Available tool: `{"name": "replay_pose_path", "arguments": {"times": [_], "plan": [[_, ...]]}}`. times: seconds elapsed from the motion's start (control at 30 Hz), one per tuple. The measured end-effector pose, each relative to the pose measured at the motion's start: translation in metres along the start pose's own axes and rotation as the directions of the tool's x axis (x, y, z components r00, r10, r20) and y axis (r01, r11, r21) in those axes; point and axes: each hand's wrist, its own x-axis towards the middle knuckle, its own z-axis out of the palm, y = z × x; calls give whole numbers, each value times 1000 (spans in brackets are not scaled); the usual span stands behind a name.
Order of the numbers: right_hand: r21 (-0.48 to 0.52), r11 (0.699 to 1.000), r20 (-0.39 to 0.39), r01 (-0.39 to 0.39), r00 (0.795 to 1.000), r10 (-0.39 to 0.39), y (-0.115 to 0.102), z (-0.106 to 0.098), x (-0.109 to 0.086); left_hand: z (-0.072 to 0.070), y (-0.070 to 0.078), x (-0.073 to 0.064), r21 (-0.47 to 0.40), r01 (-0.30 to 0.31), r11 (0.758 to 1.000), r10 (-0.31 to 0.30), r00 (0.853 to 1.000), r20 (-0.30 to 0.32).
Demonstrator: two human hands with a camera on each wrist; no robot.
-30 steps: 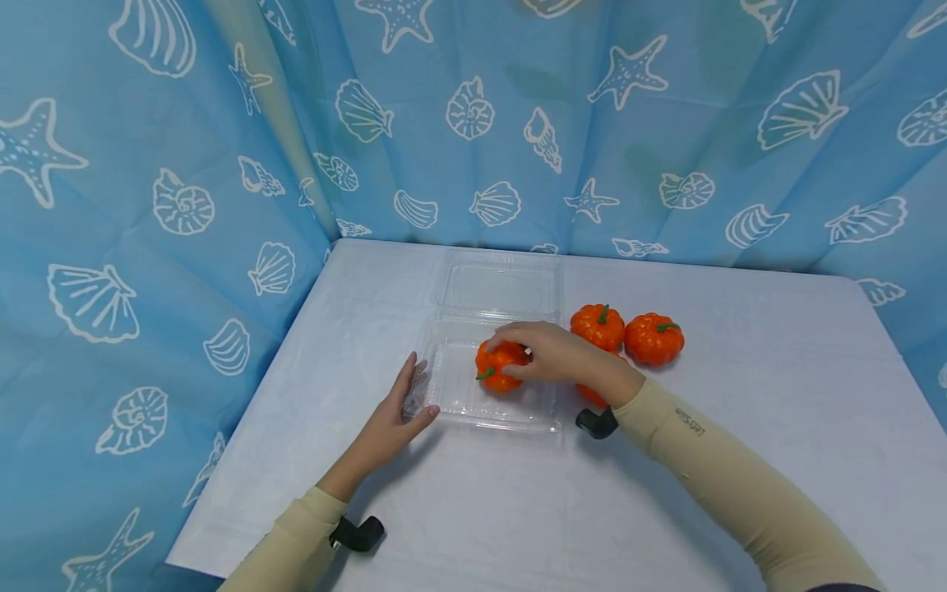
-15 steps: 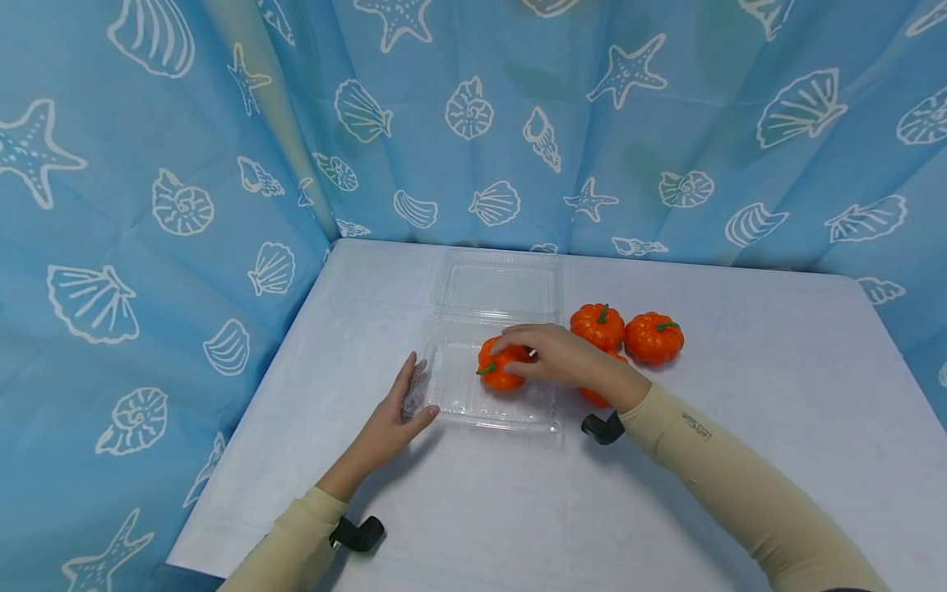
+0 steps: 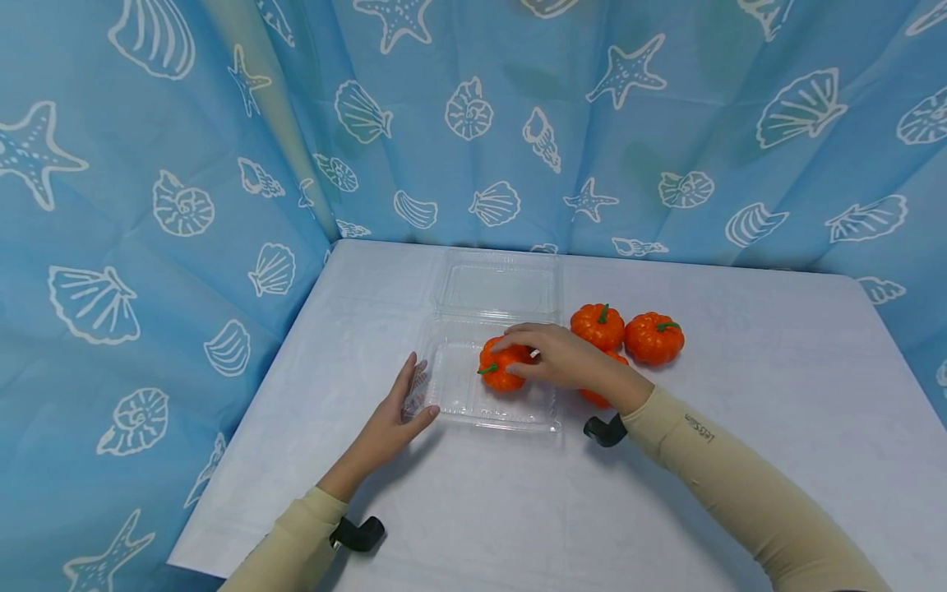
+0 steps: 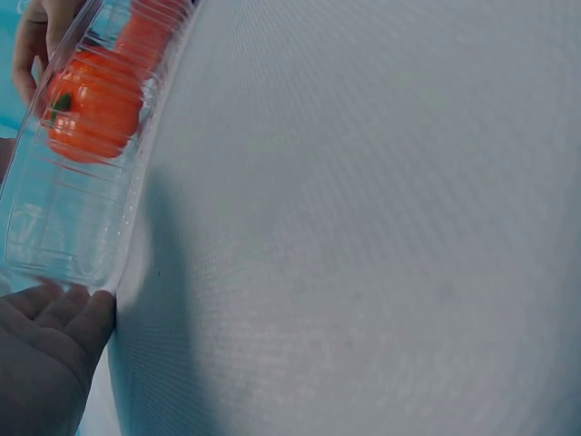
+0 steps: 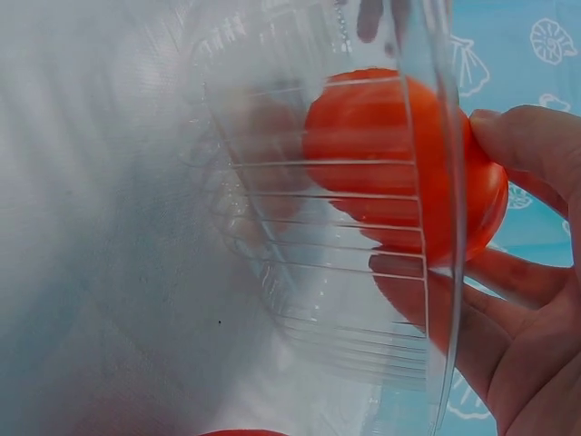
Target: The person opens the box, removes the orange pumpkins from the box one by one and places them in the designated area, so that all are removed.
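Note:
In the head view, a clear plastic clamshell box lies unfolded, its lid flat toward the back. My right hand reaches over the box's right wall and holds an orange toy pumpkin with a green stem inside the tray. Thumb and fingers are around the pumpkin in the right wrist view, seen through the ribbed wall. My left hand rests against the box's left end, its fingers extended and thumb apart. The left wrist view shows those fingertips at the box's end.
To the right of the box sit two orange pumpkins, one nearer and one farther right. A third pumpkin is partly hidden beneath my right forearm. A white cloth covers the table. Blue shell-patterned curtains hang behind and left.
My right hand and the pumpkin in it have shifted very slightly to the right within the tray. The left hand and the box have stayed in place.

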Motion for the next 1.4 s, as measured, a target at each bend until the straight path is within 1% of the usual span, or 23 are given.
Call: {"name": "replay_pose_path", "arguments": {"times": [0.2, 0.4, 0.6, 1.03, 1.23, 1.4], "plan": [[27, 1000, -16, -1, 1000, 1, 1, 0, -1, 0, -1, 0, -2, -11, 1000, 11, 1000, 2], [78, 996, -22, -40, 999, 41, 0, -1, -4, 0, -2, 0, -1, -18, 1000, 18, 1000, 4], [101, 993, -20, -58, 998, 60, 0, -4, -8, 0, -1, -1, -5, -22, 1000, 22, 1000, 3], [162, 984, -59, -75, 995, 86, 2, -13, -20, 0, -2, -1, -7, -36, 999, 36, 999, -4], [170, 983, -83, -67, 993, 82, 6, -14, -26, 0, -3, -1, -11, -39, 999, 39, 999, -3], [196, 979, -103, -58, 992, 80, 5, -18, -32, 0, -2, -1, -8, -37, 999, 37, 999, -2]]}}
